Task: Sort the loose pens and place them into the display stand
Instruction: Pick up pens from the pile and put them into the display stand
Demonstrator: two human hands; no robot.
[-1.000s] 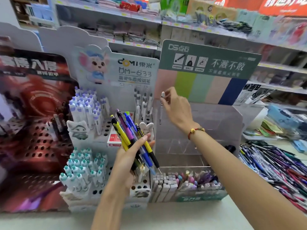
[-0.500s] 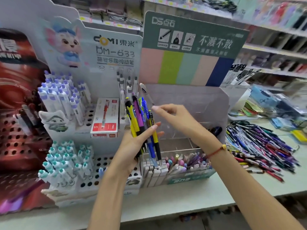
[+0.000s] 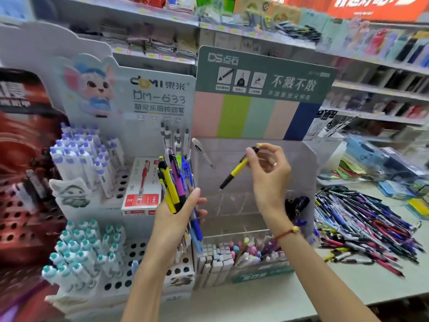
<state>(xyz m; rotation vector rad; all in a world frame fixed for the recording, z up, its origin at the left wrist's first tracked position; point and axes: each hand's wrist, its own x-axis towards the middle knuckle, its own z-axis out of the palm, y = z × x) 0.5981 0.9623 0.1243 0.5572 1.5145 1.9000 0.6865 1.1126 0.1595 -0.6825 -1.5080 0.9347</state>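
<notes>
Right hand (image 3: pixel 267 168), at frame centre, pinches a yellow pen (image 3: pixel 236 170) by its top, tip slanting down-left over the clear acrylic display stand (image 3: pixel 301 173), while left hand (image 3: pixel 176 219), lower left of it, grips the pen bundle (image 3: pixel 174 180) upright.

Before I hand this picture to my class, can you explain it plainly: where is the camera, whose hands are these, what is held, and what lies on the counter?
There is no machine here. The single view comes from a camera worn on a person's head, looking forward and down at their own bare hands in a stationery shop. The left hand grips a bundle of pens, yellow, purple and blue. The right hand pinches one yellow pen by its top end, tip pointing down, in front of the clear display stand. To the right, a pile of loose pens lies on the counter. At left stands a white rack with capped pens.
</notes>
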